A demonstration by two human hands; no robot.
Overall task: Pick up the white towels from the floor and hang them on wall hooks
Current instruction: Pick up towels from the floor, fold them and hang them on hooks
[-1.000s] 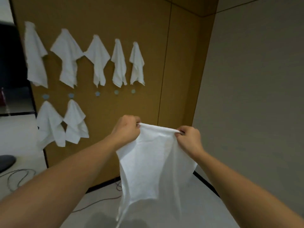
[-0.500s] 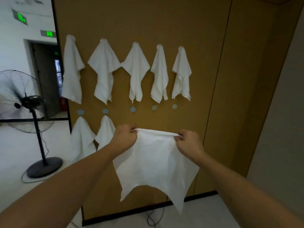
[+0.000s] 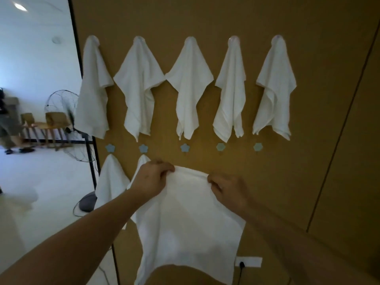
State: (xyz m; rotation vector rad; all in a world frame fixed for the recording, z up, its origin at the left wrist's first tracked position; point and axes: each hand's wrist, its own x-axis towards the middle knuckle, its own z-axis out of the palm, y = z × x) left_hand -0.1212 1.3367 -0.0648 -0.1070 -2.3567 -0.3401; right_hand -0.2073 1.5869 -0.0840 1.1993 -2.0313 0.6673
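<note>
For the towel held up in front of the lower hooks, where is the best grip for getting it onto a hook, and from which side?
Judging by its pose, the held towel is best gripped along its top edge, as the left hand and right hand do now, pinching from the near side. The edge spans between them with the rest hanging flat, so its middle could probably be lifted onto the free blue hook above.

No readable text, labels, brands, numbers or signs anywhere in view. Towels, wall panel, hooks and wall socket all plain, no print visible.
</note>
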